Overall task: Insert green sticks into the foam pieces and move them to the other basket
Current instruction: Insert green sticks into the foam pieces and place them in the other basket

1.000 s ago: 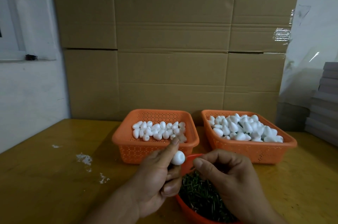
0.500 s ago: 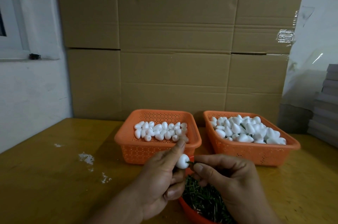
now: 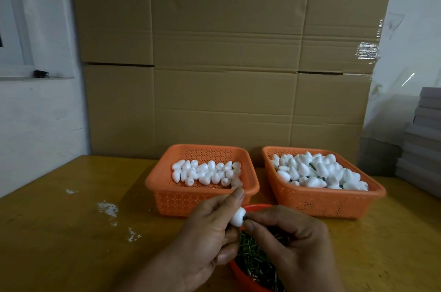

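Red plastic shows at the near edge of the table, where a round bowl point(image 3: 241, 272) of green sticks point(image 3: 253, 258) sits mostly hidden under both hands and cut off by the bottom of the frame; the sticks read as a dark tangle, none plainly separate. Above it the left hand point(image 3: 205, 239) pinches a white foam piece point(image 3: 238, 216) between thumb and raised forefinger, its lower fingers curled underneath. The right hand point(image 3: 293, 244) meets that foam piece with thumb and forefinger tips pressed together at its right side; a stick pinched there is too small and too covered to make out, though the fingers are clearly curled in a pinch. Both wrists run off the bottom edge. Farther back, toward the middle of the table, the left orange basket point(image 3: 167, 186) holds a single loose layer of plain foam pieces point(image 3: 205, 172) along its near half. Just beside it on the right, the right orange basket point(image 3: 379, 192) is heaped with foam pieces point(image 3: 317, 172), dark green showing in the gaps. White crumbs point(image 3: 107, 207) lie toward the table's left edge. Cardboard point(image 3: 226, 65) stands behind, grey slabs point(image 3: 422, 139) cut off at right.
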